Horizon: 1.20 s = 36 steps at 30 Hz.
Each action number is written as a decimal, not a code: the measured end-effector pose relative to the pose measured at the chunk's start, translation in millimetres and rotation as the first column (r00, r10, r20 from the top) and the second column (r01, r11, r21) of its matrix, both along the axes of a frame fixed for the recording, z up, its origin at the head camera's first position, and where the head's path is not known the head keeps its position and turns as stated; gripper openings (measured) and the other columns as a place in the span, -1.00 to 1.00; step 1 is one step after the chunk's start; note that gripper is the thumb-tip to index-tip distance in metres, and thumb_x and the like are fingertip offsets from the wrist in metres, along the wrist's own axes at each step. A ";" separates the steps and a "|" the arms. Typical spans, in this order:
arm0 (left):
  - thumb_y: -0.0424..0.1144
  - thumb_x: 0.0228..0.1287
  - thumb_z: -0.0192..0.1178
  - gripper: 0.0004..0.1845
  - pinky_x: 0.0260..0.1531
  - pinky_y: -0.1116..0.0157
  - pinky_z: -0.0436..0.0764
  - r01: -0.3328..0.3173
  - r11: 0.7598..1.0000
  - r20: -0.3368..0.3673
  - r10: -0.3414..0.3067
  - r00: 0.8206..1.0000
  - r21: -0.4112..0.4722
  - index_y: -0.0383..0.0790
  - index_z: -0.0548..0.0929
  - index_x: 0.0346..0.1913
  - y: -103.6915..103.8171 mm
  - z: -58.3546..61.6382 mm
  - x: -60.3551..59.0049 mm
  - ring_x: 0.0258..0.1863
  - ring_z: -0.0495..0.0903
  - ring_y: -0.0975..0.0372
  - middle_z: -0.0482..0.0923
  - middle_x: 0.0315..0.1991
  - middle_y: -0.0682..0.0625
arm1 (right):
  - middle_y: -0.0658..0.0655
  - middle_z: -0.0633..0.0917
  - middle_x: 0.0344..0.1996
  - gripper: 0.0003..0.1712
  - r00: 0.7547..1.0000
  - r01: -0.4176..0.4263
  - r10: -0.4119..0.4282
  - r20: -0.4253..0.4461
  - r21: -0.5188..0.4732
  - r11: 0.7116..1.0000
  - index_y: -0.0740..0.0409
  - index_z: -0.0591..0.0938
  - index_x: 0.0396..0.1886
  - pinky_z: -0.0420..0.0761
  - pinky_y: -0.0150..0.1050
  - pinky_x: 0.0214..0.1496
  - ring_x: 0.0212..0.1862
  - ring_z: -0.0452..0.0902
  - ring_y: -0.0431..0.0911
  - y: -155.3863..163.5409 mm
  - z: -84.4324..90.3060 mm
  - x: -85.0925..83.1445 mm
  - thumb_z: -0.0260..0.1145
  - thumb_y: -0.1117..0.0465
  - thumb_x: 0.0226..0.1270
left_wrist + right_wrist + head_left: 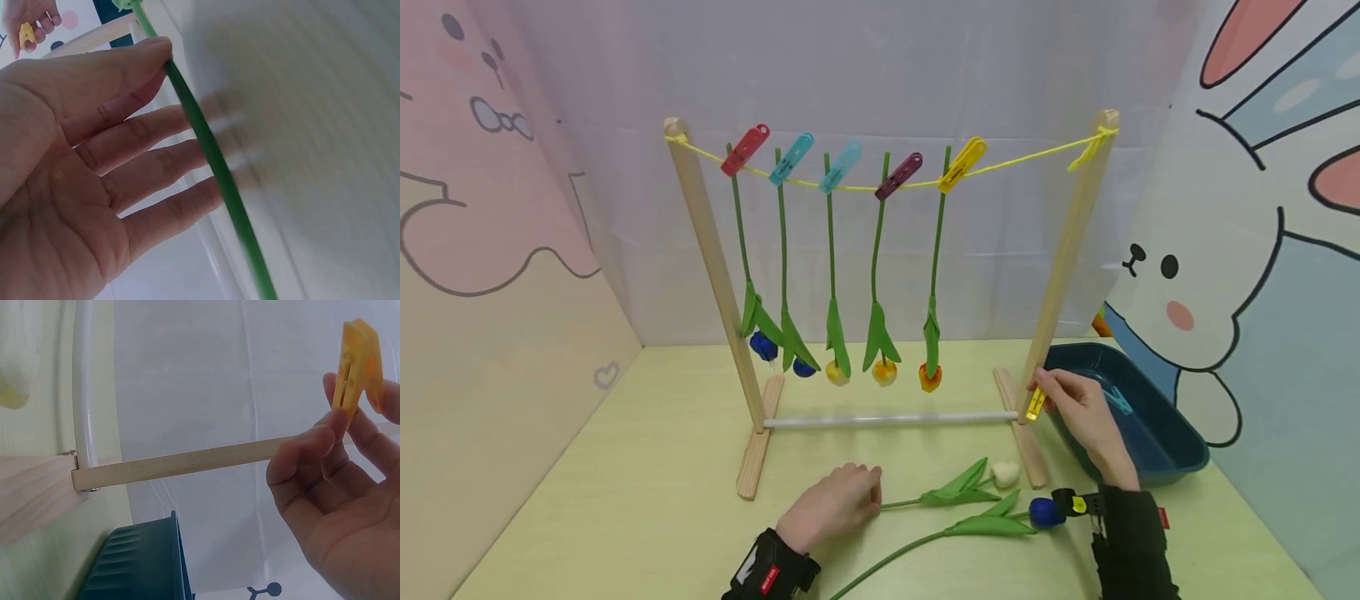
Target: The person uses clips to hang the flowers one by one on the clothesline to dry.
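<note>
Our right hand (1078, 408) pinches a yellow clothespin (1036, 403) beside the wooden rack (1063, 258); in front of the rack, our left hand's (831, 504) fingers touch a green flower stem (901, 503).

The head camera looks forward and down from in front of the wooden drying rack (880, 275), taking in its whole frame. The left wrist camera sits very close above the left hand (81, 181), facing the rack's base. The right wrist camera looks closely past the right hand (337, 487) at the rack's right post, which all three views share.
</note>
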<state>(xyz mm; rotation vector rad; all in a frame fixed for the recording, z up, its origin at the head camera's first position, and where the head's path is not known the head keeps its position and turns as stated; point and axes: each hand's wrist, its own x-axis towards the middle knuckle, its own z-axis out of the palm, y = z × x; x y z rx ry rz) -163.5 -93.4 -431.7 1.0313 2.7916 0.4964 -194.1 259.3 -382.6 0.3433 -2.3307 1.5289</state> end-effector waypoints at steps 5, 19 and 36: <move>-0.38 0.29 0.33 -0.91 -0.43 0.45 0.49 -0.028 0.997 -0.024 0.030 0.999 0.074 -0.15 0.63 -0.32 -2.5 -2.2 -3.4 -0.43 0.53 0.37 0.65 -0.42 0.09 | -0.13 0.55 -0.59 -0.71 1.000 -0.011 0.011 -0.009 -0.014 1.000 0.32 0.68 -0.28 0.33 -0.26 -0.44 -0.45 0.42 -0.14 0.3 -0.9 -0.2 0.10 0.28 0.59; -0.41 0.31 0.31 -0.81 -0.44 0.43 0.53 -0.105 0.979 -0.477 0.178 0.861 0.175 -0.15 0.72 -0.05 -1.7 11.7 -9.8 -0.43 0.54 0.31 0.58 -0.31 0.09 | -0.11 0.56 -0.55 -0.69 1.000 -0.010 0.010 0.012 0.005 1.000 0.32 0.67 -0.23 0.40 -0.36 -0.37 -0.42 0.44 -0.21 -0.9 0.7 -0.1 0.08 0.24 0.61; -0.16 0.44 0.19 -0.78 -0.12 0.19 0.48 -0.036 0.957 -0.832 0.269 0.485 0.289 -0.11 0.80 -0.29 -12.8 36.3 -9.4 -0.24 0.45 0.10 0.50 -0.52 0.06 | -0.23 0.58 -0.53 -0.69 1.000 0.010 -0.009 -0.021 0.015 1.000 0.45 0.65 -0.20 0.42 -0.39 -0.34 -0.40 0.46 -0.15 -1.2 2.8 0.1 0.09 0.28 0.60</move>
